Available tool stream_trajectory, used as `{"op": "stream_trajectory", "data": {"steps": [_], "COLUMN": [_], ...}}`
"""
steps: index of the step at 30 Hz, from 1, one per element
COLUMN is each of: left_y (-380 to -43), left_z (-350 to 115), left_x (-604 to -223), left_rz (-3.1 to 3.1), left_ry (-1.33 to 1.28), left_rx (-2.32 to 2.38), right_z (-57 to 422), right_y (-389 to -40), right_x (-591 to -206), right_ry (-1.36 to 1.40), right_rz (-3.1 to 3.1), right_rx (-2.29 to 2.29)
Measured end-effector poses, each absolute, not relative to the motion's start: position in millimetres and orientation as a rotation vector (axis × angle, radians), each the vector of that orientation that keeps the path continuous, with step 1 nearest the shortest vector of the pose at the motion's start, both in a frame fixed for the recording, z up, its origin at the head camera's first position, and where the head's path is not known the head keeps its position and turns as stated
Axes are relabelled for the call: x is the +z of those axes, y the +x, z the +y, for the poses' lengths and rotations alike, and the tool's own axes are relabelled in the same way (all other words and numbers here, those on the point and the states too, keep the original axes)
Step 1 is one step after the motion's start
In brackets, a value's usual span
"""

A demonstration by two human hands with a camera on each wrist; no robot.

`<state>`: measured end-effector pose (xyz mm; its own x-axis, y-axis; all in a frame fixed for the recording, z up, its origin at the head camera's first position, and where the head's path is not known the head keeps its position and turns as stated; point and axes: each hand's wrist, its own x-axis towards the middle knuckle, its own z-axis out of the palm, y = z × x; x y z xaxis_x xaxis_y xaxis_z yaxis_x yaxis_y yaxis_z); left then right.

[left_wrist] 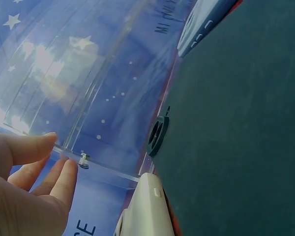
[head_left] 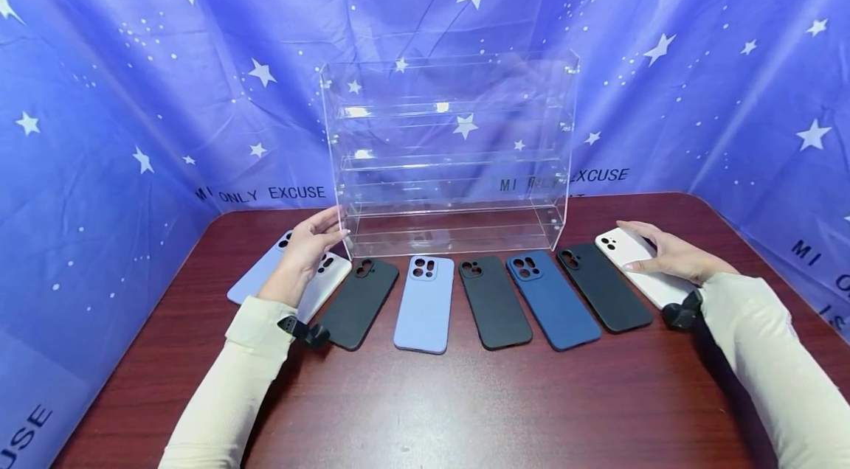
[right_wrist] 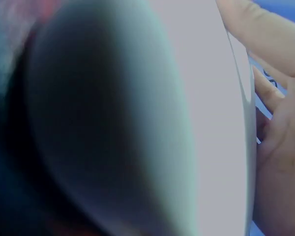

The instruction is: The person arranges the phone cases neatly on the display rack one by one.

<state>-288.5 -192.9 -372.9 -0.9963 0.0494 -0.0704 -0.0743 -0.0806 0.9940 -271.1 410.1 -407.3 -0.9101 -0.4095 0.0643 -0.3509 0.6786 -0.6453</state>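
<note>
Phone case (head_left: 648,283), white, probably light and flexible, suited the right hand (head_left: 679,256) gripping its edges; whether the left hand (head_left: 304,251) held the rack (head_left: 451,161), I could not tell.

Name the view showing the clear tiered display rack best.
The head view: it frames the clear tiered display rack from top to bottom. Left wrist shows only part, touched by the left hand; right wrist shows none.
</note>
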Motion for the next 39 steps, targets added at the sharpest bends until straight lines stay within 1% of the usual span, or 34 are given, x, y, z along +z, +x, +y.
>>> {"op": "stream_trajectory", "data": {"steps": [5, 14, 17, 23, 28, 34, 39], "left_y": [-286, -285, -284, -281, -281, -282, -280], "left_z": [-191, -189, -190, -193, -195, -198, -198], "left_x": [-373, -374, -373, -371, -368, -368, -367], "left_rz": [2.069, 2.287, 2.382, 2.506, 2.55, 2.575, 2.566], "left_ry": [-0.04, -0.027, -0.015, -0.084, -0.078, -0.061, -0.061], "left_rx": [2.255, 2.07, 1.972, 1.792, 1.755, 1.745, 1.756], "right_z": [408, 409, 410, 407, 404, 391, 366], "right_y": [-271, -267, -267, -265, -265, -271, -278], "right_x": [-405, -396, -395, -385, -360, -317, -281], "right_ry": [-0.626, -0.344, -0.277, -0.152, -0.106, -0.08, -0.263], "right_rz": [2.834, 2.905, 2.903, 2.783, 2.621, 2.437, 2.204], "right_rx": [-1.023, -0.916, -0.964, -1.198, -1.457, -1.68, -1.976]}}
